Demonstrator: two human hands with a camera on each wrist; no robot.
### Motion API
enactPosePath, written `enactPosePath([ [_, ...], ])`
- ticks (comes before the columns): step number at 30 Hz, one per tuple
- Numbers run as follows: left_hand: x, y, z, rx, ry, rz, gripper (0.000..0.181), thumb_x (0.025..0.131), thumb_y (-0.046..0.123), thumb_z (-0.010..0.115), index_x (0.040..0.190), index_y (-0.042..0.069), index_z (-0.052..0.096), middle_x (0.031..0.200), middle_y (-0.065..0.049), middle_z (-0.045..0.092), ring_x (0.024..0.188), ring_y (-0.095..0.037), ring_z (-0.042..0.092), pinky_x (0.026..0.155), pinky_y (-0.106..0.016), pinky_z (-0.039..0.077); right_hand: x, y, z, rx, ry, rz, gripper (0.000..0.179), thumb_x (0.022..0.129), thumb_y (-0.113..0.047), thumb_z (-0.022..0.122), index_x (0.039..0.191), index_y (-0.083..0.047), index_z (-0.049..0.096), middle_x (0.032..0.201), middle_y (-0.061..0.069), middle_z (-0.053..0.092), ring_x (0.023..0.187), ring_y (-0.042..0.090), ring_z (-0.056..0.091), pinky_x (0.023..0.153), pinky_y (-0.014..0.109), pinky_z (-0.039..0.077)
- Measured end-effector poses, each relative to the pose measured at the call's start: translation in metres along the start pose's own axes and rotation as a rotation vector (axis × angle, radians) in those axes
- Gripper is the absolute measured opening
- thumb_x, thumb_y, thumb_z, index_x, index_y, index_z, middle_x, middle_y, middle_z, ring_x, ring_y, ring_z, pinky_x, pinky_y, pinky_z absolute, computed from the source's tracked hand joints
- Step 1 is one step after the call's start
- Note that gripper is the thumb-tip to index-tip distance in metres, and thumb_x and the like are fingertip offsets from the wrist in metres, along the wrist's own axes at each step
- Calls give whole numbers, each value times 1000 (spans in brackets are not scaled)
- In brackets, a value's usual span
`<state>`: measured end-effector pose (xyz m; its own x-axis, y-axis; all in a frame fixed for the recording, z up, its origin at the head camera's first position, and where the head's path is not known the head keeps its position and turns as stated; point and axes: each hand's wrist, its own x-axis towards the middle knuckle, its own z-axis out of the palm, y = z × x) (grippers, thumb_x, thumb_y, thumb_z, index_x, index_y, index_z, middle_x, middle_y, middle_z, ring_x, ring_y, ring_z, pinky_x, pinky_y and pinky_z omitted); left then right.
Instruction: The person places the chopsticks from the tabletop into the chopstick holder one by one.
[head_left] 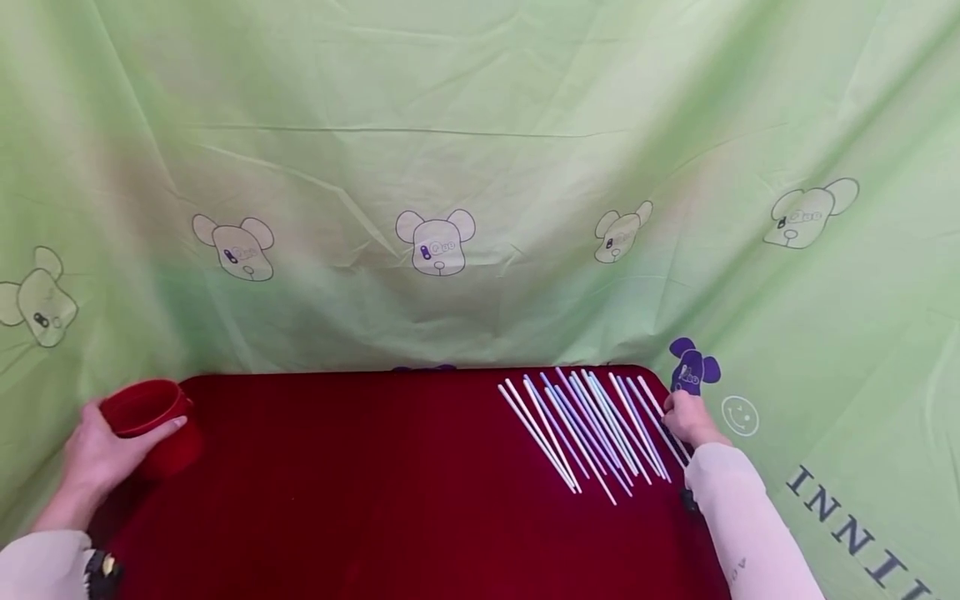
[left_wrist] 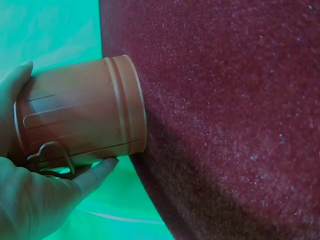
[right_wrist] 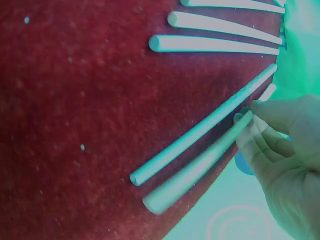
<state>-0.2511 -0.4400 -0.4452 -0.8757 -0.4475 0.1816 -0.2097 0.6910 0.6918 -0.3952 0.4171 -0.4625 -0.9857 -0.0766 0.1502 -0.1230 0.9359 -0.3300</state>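
Note:
My left hand (head_left: 105,454) grips a small red bucket (head_left: 180,446) at the table's left edge, thumb along its near side. In the left wrist view the bucket (left_wrist: 80,110) shows ribbed walls and a looped side handle (left_wrist: 55,157); I cannot tell whether its base touches the cloth. At the far right, my right hand (head_left: 693,421) pinches a thin pale stick (right_wrist: 195,172) between thumb and fingers. Another stick (right_wrist: 200,127) lies close beside it. To the left of this hand, several white, bluish and purple sticks (head_left: 592,425) lie in a loose, slanted row.
A dark red cloth-covered table (head_left: 360,492) stretches between the two hands. Green curtain (head_left: 525,167) with printed bear heads hangs behind it and along both sides, close to the table's edges.

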Motion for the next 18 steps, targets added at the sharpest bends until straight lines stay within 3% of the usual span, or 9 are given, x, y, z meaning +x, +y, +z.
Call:
enactPosePath([
  [6, -1, 0, 1, 13, 12, 72, 100, 87, 39, 78, 145, -21, 22, 130, -46, 40, 114, -61, 44, 75, -51, 43, -4, 1, -8, 7, -10, 20, 27, 77, 1, 70, 98, 17, 66, 92, 35, 67, 87, 54, 63, 82, 62, 53],
  [11, -2, -1, 2, 20, 38, 139, 95, 87, 35, 79, 144, -19, 27, 128, -44, 43, 111, -60, 46, 75, -49, 40, -5, -2, -19, 37, 22, -4, 17, 78, 2, 68, 89, 14, 68, 71, 16, 67, 69, 37, 64, 68, 49, 55],
  [15, 0, 2, 1, 16, 50, 166, 94, 86, 35, 80, 145, -18, 28, 128, -44, 44, 111, -60, 46, 79, -58, 41, -5, -8, -29, 101, 34, -14, 13, 79, 5, 69, 88, 14, 67, 62, 5, 66, 58, 22, 64, 60, 36, 56],
  [18, 1, 7, 1, 24, 44, 172, 97, 86, 37, 80, 146, -18, 27, 129, -44, 43, 112, -60, 45, 80, -60, 41, -2, -12, -35, 170, 13, 7, 19, 81, 7, 68, 95, 20, 64, 66, 10, 68, 56, 19, 67, 59, 33, 60],
])
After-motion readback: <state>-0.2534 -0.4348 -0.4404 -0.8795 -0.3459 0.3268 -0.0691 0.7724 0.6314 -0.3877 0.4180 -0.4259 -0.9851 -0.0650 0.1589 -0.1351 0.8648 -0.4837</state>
